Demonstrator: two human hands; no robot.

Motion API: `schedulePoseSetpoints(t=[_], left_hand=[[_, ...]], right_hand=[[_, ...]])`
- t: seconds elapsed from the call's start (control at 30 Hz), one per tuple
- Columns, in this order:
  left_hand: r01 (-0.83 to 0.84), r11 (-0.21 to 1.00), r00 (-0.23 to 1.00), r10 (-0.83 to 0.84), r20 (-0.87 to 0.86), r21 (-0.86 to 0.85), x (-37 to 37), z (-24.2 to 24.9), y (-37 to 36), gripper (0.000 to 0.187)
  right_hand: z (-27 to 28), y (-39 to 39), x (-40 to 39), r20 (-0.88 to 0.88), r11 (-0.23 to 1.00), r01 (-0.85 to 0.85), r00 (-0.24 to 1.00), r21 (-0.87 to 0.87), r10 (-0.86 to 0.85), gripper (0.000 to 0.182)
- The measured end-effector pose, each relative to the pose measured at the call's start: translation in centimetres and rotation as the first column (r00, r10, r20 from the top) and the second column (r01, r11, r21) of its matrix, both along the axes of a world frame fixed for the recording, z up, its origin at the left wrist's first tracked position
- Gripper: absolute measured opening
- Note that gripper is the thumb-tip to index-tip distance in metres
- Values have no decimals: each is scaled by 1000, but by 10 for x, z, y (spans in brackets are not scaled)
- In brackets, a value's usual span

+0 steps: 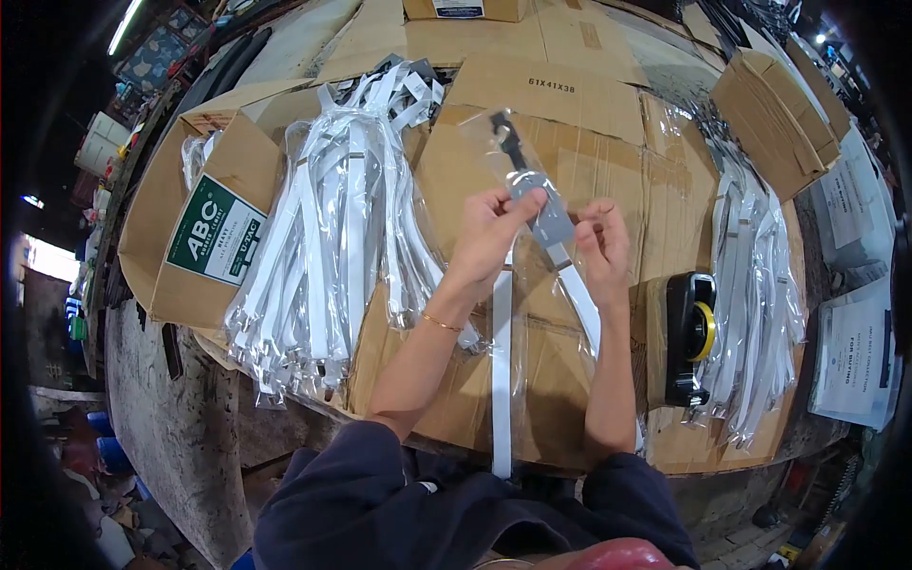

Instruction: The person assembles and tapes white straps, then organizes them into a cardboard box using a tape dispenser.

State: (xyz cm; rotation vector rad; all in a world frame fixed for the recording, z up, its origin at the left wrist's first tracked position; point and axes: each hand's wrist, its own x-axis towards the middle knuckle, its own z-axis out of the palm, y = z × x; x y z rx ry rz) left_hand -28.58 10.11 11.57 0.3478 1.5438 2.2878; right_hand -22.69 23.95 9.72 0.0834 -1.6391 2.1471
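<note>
The left hand [494,228] holds a white strap [578,299] packed in a clear sleeve [482,122], above the cardboard [456,180] that covers the table. Its thumb lies flat on the grey card [554,226] near the top of the strap, with its other fingers mostly hidden; the grip looks closed and light. The right hand [606,245] is beside the card's other edge, its fingers curled and close together; whether they pinch the sleeve, I cannot tell.

The black end piece [508,141] points up and away from the person, and the white length slants down between the forearms. Another white strap [502,380] runs down towards the person, near the table edge.

The packed strap looks light and bendy, likely to swing or fold if lifted by one end. The sleeve is probably slippery and easily creased, while the card seems stiffer, so the card is the surest place to hold, with a second hold lower down to steady the length.

A large pile of packed straps [332,228] lies to the left, beside an open box [152,275]. To the right are a black tape dispenser [684,347] and a smaller pile [746,313].
</note>
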Motion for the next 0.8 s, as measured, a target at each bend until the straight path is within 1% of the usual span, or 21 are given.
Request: schedulePoseSetpoints(t=[0.03, 0.1, 0.17, 0.2, 0.23, 0.27, 0.3, 0.33, 0.37, 0.4, 0.43, 0.47, 0.5, 0.53, 0.57, 0.63, 0.67, 0.7, 0.73, 0.77, 0.8], left_hand=[[-11, 997, 1000, 9, 21, 77, -2, 2, -4, 15], [-15, 996, 1000, 15, 4, 87, -5, 1, -9, 15], [-15, 995, 1000, 16, -17, 97, -7, -1, -9, 15], [-46, 994, 998, 49, -35, 104, -8, -2, -8, 15], [-78, 991, 995, 84, -53, 113, -9, -3, -8, 16], [-80, 990, 995, 87, -54, 114, -10, -5, -10, 16], [-98, 993, 989, 104, -103, 67, -13, -3, -13, 16], [-119, 993, 981, 122, -151, 27, -14, -1, -14, 16], [-125, 991, 979, 130, -157, 43, -14, 2, -16, 16], [-88, 996, 984, 83, -157, -28, -10, 12, -19, 16], [-54, 993, 988, 39, -148, -101, -6, 17, -23, 17], [-67, 994, 987, 53, -150, -85, -6, 17, -24, 17], [-40, 994, 987, 24, -157, -97, -6, 17, -24, 17], [-12, 994, 986, -5, -166, -106, -7, 18, -25, 18], [-25, 997, 985, 12, -173, -77, -7, 20, -28, 18], [15, 1000, 984, -10, -176, 26, -9, 25, -34, 18], [-4, 998, 984, 14, -179, 59, -10, 27, -39, 18], [-20, 994, 986, 38, -162, 109, -12, 29, -44, 18], [-41, 986, 988, 64, -142, 162, -14, 30, -49, 19], [-66, 978, 986, 94, -137, 198, -18, 28, -54, 19], [-22, 970, 993, 49, -107, 242, -24, 24, -58, 19]], right_hand=[[0, -3, -3, 5, 997, 12, 1000, 72, -13, 17], [-6, -3, -5, 14, 990, 27, 999, 141, -29, 17], [-19, 5, -6, 56, 930, -37, 998, 365, 18, 21], [-16, 5, -4, 56, 930, -37, 998, 365, 18, 21], [-10, 5, 0, 77, 963, -139, 989, 229, 124, 19], [-6, 3, 2, 83, 967, -238, 969, 90, 231, 16], [-4, 0, 3, 79, 967, -238, 970, 93, 231, 16], [-1, -6, 3, 143, 976, -188, 975, 113, 172, 15], [2, -9, 0, 201, 979, -144, 973, 142, 113, 14], [4, -12, -4, 195, 976, -150, 974, 159, 118, 14], [3, -16, -8, 192, 979, -116, 978, 167, 83, 17], [5, -20, -11, 188, 981, -83, 981, 176, 49, 21], [11, -27, -14, 187, 976, -97, 981, 196, 59, 21], [18, -33, -17, 136, 988, -32, 991, 148, 12, 25], [25, -37, -19, 84, 995, 30, 996, 98, -39, 29], [32, -38, -20, 29, 988, -24, 999, 151, 20, 30], [33, -39, -21, -10, 982, -70, 997, 175, 73, 31], [30, -38, -24, -8, 974, -89, 996, 206, 92, 31], [24, -33, -28, -42, 864, -35, 997, 502, 65, 30], [12, -28, -35, -58, 761, -18, 996, 648, 73, 29], [0, -23, -42, -86, 639, 14, 993, 769, 82, 29]])
